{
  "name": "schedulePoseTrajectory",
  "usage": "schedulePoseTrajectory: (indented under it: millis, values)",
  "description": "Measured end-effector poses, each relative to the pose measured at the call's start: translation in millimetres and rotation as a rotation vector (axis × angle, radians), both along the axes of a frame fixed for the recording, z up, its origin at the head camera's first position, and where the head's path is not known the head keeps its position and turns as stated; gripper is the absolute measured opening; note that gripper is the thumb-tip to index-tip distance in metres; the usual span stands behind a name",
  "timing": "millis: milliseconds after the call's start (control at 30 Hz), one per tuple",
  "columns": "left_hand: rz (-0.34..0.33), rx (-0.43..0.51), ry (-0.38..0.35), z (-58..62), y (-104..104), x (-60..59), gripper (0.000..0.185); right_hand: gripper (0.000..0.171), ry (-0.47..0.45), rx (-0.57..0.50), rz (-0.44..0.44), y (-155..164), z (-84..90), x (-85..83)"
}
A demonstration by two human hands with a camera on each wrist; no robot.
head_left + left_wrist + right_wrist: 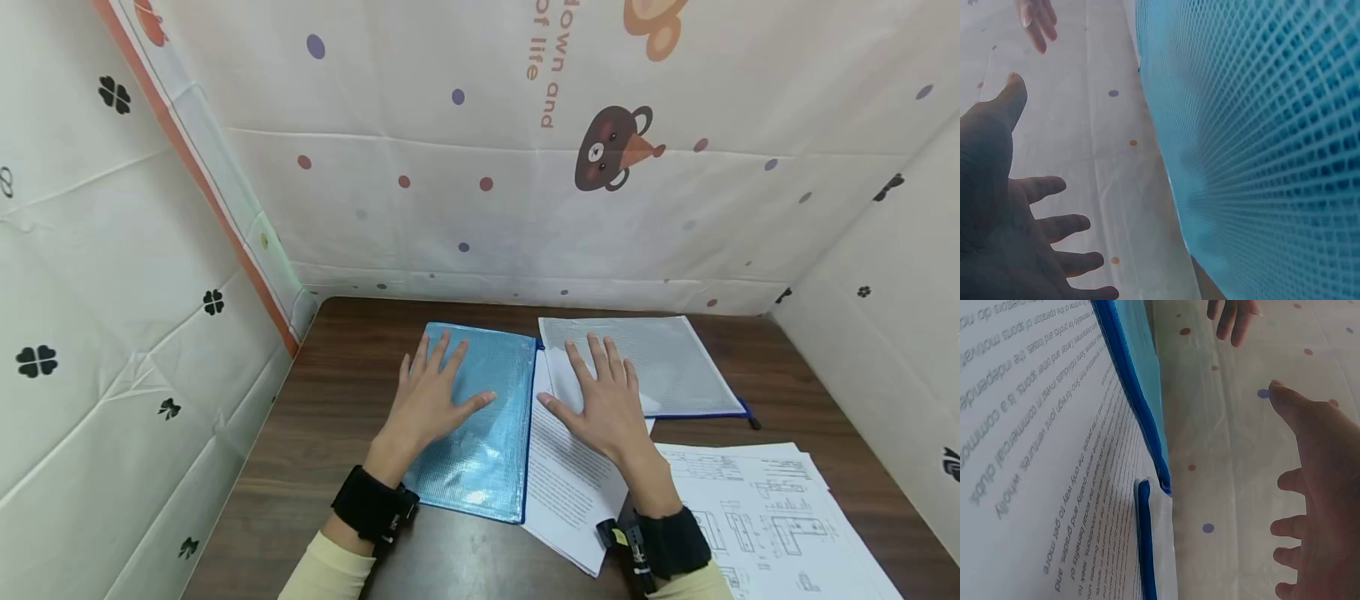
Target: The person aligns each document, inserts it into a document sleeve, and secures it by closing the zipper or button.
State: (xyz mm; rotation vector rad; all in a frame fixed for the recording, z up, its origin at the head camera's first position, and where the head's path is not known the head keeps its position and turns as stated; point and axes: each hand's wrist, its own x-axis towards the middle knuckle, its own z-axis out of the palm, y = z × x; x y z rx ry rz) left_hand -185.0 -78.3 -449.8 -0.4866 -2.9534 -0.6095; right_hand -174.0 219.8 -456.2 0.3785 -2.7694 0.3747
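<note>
My left hand (431, 398) lies spread, fingers straight, over a blue mesh zip pouch (480, 454) on the dark wooden table (337, 392). In the left wrist view the open palm (1004, 206) stands a little apart from the blue mesh (1260, 156). My right hand (603, 404) is spread flat over a printed text sheet (562, 487) and the near edge of a grey-white mesh pouch (675, 358) with blue trim. In the right wrist view the open right hand (1316, 487) is clear of the text sheet (1041, 456). Neither hand holds anything.
Sheets with technical drawings (772, 517) lie at the front right of the table. White patterned cloth walls (480, 208) close in the table at the back and on both sides.
</note>
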Motion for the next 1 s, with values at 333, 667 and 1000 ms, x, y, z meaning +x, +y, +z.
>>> schedulePoseTrajectory:
  millis: [333,667,1000]
  values:
    - [-0.029,-0.086,0.025,-11.4,17.0,-5.7,0.108,0.099,-0.022,0.017,-0.003,14.0,-2.3,-0.9]
    - [-0.107,-0.215,0.022,-17.4,60.2,-12.5,0.111,0.099,-0.066,0.030,0.004,55.8,-17.3,-6.0]
    - [-0.300,-0.343,0.019,-24.3,116.4,-25.2,0.111,0.099,-0.106,0.087,0.024,99.6,-24.8,-6.6]
